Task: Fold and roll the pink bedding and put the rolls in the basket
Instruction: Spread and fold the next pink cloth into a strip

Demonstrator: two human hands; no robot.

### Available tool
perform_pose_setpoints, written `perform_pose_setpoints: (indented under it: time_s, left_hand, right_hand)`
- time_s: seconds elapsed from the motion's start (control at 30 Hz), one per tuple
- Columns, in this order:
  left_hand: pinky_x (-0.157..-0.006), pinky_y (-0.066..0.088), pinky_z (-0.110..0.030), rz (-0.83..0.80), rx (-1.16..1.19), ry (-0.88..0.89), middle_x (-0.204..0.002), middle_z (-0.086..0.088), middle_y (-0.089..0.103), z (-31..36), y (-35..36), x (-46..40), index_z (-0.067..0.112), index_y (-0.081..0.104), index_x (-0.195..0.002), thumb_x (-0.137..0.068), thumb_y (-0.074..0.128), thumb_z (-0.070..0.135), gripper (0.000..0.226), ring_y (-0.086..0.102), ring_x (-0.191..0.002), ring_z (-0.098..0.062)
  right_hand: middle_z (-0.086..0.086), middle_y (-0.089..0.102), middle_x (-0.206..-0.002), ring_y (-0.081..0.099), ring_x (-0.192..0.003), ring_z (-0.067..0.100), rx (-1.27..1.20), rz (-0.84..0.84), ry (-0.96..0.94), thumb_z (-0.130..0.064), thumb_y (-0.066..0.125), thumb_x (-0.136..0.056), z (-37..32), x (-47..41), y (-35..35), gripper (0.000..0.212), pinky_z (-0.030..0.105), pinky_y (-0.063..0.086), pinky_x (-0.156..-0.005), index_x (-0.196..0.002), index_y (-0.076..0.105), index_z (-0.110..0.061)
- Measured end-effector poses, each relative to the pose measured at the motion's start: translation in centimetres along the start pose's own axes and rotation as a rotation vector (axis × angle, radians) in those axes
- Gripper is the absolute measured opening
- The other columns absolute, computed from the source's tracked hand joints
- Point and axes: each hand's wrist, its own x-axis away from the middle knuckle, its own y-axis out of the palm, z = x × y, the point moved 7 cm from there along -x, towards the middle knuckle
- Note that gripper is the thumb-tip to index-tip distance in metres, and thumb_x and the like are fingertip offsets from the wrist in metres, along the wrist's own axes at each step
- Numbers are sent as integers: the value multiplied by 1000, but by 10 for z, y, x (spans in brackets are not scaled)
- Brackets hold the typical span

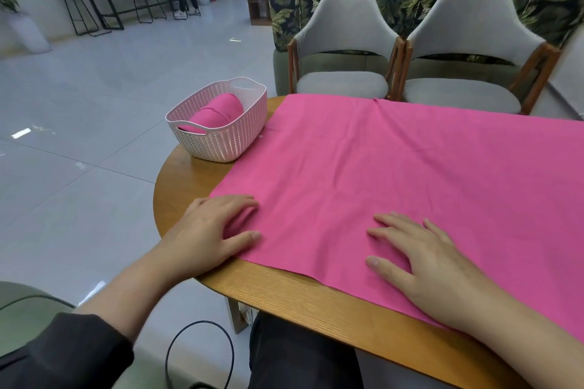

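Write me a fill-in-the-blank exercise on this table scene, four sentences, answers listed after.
1. The basket already holds a rolled piece of ____ fabric.
2. The pink sheet lies spread ____ on the wooden table.
3. The left hand rests on the sheet's near ____ corner.
4. Behind the table stand ____ grey chairs.

Answers: pink; flat; left; two

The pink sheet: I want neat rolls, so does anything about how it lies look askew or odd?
Mostly fine. The pink sheet lies flat, but it sits skewed to the table edge, with a small pucker at its far edge and faint creases across it. Left hand and right hand rest on its near edge. The basket stands upright, nothing spilled.
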Motion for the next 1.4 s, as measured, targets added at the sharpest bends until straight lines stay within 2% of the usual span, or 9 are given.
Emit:
perform_pose_setpoints:
  time_s: [0.1,0.3,0.5,0.7,0.97,1.1,1.17,1.3,1.4]
  left_hand:
    - [-116,16,-21,-158,50,92,-150,31,34,-18,-8,3,50,52,-137,-73,53,85,73,22,-139,15]
    - [-117,27,-31,-285,13,-13,-148,33,34,-71,-26,4,58,50,-133,-68,56,89,72,30,-139,7]
    - [-69,48,-30,-86,-23,-426,-82,12,66,-84,-42,-3,30,63,-92,-80,70,63,36,63,-79,-9]
    - [-49,29,-27,-308,-99,-545,-48,6,41,-74,-40,-14,15,44,-58,-92,65,46,50,37,-48,-13]
    - [-58,42,-34,39,659,-534,-55,-14,56,-59,-50,-27,10,52,-97,-93,65,8,14,51,-53,-25]
    - [-59,46,-34,-49,837,-457,-65,-14,57,-44,-50,-30,13,70,-94,-84,73,18,12,54,-59,-27]
    - [-68,55,-33,-79,812,-414,-79,-14,71,-38,-52,-31,13,76,-88,-82,73,25,14,66,-70,-28]
    - [-88,57,-38,-17,680,-423,-102,-6,76,-46,-55,-33,21,81,-96,-97,43,-6,47,73,-92,-25]
    - [-88,58,-27,-47,720,-378,-105,-2,76,-41,-52,-34,23,78,-106,-91,47,-16,52,72,-98,-19]
  right_hand:
    - [-26,37,-147,27,-139,-5,-43,40,-68,-76,28,-86,-24,-4,-4,71,27,17,-121,-143,46,-39]
    - [-24,49,-121,42,-120,1,-19,77,-137,-71,30,-89,-43,-28,-4,59,33,33,-105,-130,56,-38]
    - [-24,51,-102,45,-103,1,-86,199,-122,-62,37,-94,-38,-36,1,42,35,37,-97,-112,66,-38]
    - [-24,49,-99,44,-99,0,-92,237,-118,-61,33,-95,-37,-34,2,42,34,37,-95,-108,66,-38]
    - [-24,47,-98,44,-99,-1,-91,260,-114,-62,30,-95,-36,-34,3,43,33,37,-95,-105,64,-39]
    - [-23,47,-98,45,-99,0,-92,262,-120,-61,32,-95,-36,-34,3,41,34,38,-94,-104,64,-38]
    - [-23,48,-97,45,-99,1,-94,270,-120,-60,32,-95,-36,-34,3,40,34,39,-93,-103,64,-38]
    - [-23,47,-97,45,-99,0,-94,276,-122,-60,32,-95,-36,-34,3,39,34,39,-93,-102,64,-39]
    - [-23,47,-98,44,-99,0,-92,267,-121,-61,30,-95,-36,-34,3,41,34,38,-93,-102,64,-39]
